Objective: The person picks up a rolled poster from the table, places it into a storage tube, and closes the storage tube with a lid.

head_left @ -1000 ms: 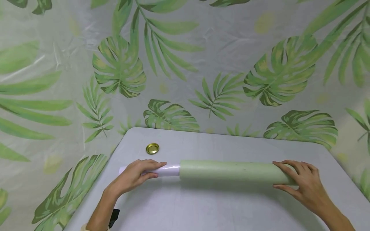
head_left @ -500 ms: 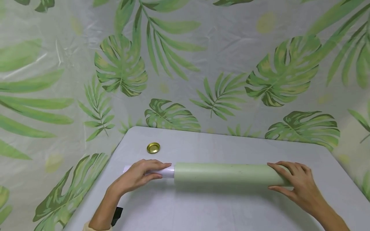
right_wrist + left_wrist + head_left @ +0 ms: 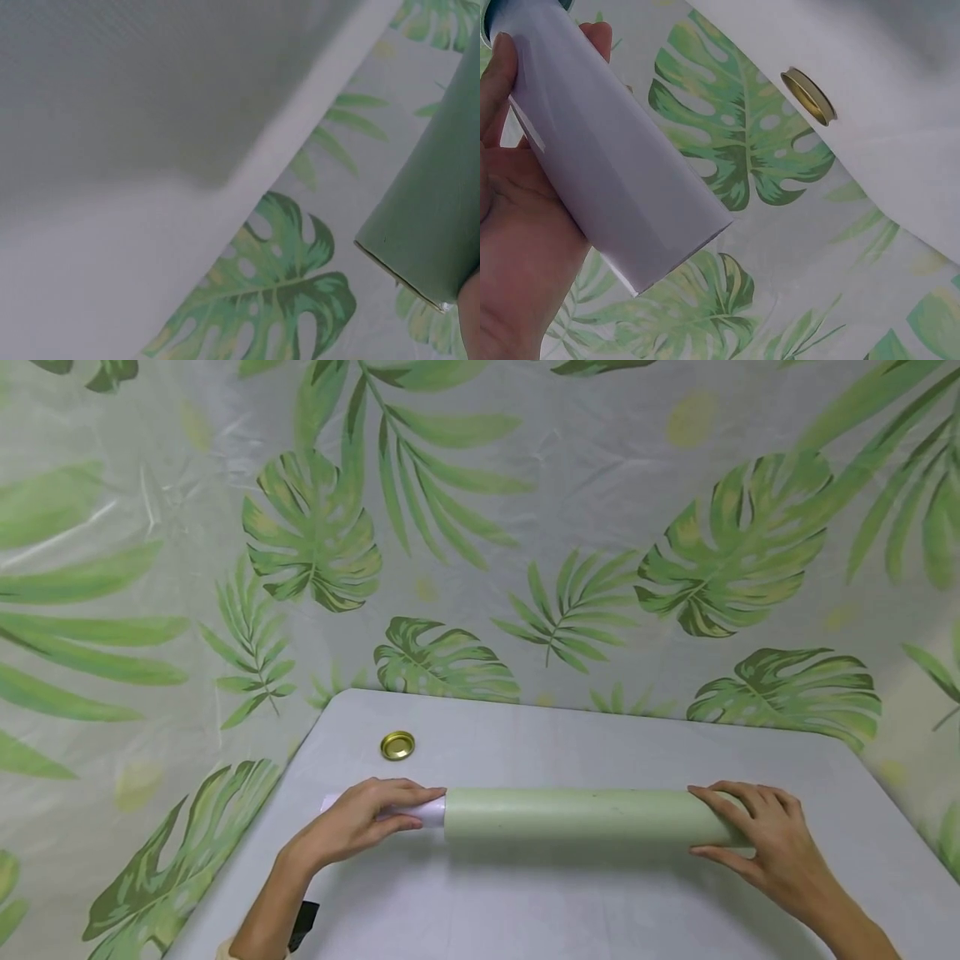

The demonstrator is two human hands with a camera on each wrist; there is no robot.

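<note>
Green roll [image 3: 577, 816] is lying across the grey table [image 3: 525, 902], white inner tube [image 3: 420, 811] poking out its left end. Left hand [image 3: 360, 818] is curling fingers round that tube, right hand [image 3: 765, 843] is wrapping spread fingers over the roll's other end. Gold lid [image 3: 397, 745] is sitting nearby.

Green tube [image 3: 577, 816]: you'll find no lettering, label or number on it.
White roll [image 3: 615, 157]: plain surface, nothing for you to read.
Gold lid [image 3: 397, 745]: no brand or mark you can make out.
Table [image 3: 525, 902]: bare of any writing.
Leaf-print sheet [image 3: 480, 527]: only a leaf pattern, no words or signs.
</note>
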